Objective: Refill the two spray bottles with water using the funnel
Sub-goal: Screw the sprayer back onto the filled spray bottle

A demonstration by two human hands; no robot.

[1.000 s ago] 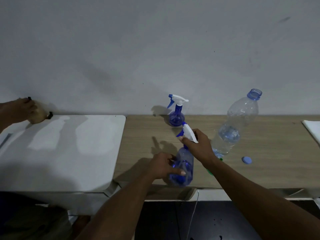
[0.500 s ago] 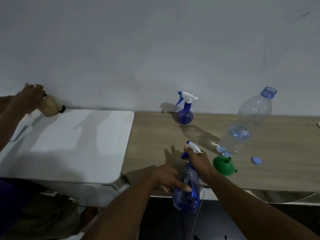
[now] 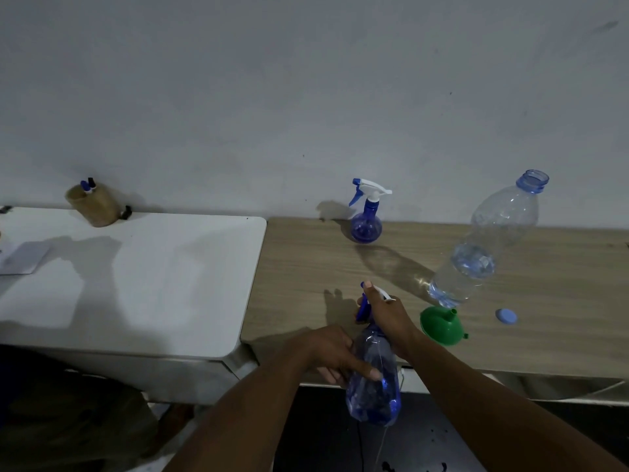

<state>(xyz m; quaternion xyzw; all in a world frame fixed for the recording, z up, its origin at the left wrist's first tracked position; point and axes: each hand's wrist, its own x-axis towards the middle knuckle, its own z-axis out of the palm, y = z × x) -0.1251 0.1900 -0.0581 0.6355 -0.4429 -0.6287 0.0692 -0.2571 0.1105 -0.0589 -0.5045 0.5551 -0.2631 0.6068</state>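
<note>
Spray bottle (image 3: 374,400) hung past the near edge of the wooden table (image 3: 306,260), left hand (image 3: 332,352) gripping its body, right hand (image 3: 388,318) clamped around its top (green funnel (image 3: 442,330) lay just right).

The near spray bottle (image 3: 374,400) is translucent blue with a white-and-blue head; the far spray bottle (image 3: 366,227), at twelve o'clock from it, matches. The funnel (image 3: 441,328) is green, the cap (image 3: 506,316) at three o'clock of it pale blue, the table (image 3: 551,335) pale wood-grain.
</note>
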